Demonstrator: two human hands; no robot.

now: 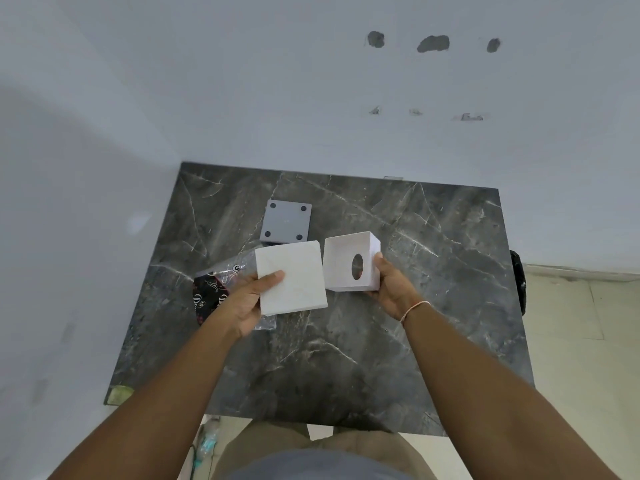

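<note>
My left hand (247,299) grips a white square block (291,277), thumb pressed on its top face and fingers curled underneath. It hangs just on the near side of the grey base plate (286,221), which lies flat on the dark marble tabletop (433,254) with four dark round pads at its corners. My right hand (389,289) is clamped on a white open-sided box cover (337,261), near and to the right of the plate. An oval hole is cut through the face turned toward me. Block and cover sit side by side with a narrow gap between them. Under my left hand, nearer than the plate and to its left, lies a clear plastic wrapper (216,289) with a black printed patch (white swirls and a small round logo, none of it legible to me).
</note>
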